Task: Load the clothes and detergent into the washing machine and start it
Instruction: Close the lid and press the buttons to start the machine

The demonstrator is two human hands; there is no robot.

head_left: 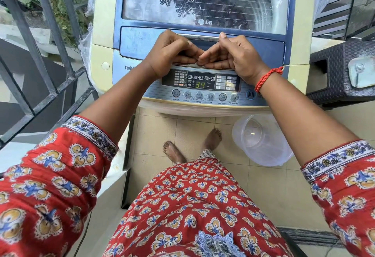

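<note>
Both hands rest on the front edge of the washing machine (199, 39) lid, just above the control panel (200, 83). The left hand (172, 54) and right hand (233, 55) have fingers bent inward, tips meeting at the middle, thumbs up on the lid's handle bar; they press rather than grasp. The lid is down, marked "LG"; the panel display reads "34", with buttons labelled WATER, WASH, RINSE, SPIN, PROGRAM. Below the panel, a clear plastic container (261, 141) sits on the floor.
</note>
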